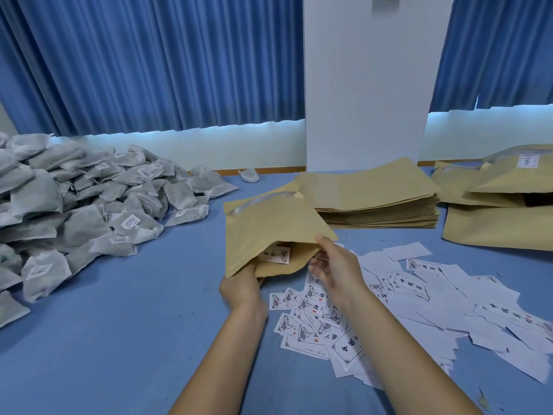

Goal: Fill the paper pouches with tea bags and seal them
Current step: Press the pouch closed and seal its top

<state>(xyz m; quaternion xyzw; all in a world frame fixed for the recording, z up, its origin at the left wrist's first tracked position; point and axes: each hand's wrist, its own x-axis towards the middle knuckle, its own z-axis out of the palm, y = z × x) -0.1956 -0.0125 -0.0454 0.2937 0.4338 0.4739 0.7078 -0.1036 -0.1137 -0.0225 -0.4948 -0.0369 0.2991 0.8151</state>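
— Progress?
— Early, I judge. One tan paper pouch (269,226) at centre of the worktop (119,339), mouth spread. The left hand (242,287) grips its lower lip; the right hand (336,269) has its fingers (322,241) pinching the upper. Only a printed label (275,254) shows inside.
— Stock?
— Soft grey tea bags (74,205) heaped at nine o'clock. Flat empty pouches (374,193) stacked at one o'clock. Bulging pouches (502,187) at two o'clock, sealing unclear.

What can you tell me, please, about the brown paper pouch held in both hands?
The flat brown paper pouch is held tilted above the blue table, its open mouth facing the person. A glossy clear strip runs along its far end. A white printed label shows in the opening. The left hand grips the lower edge at the mouth; the right hand pinches the upper flap.
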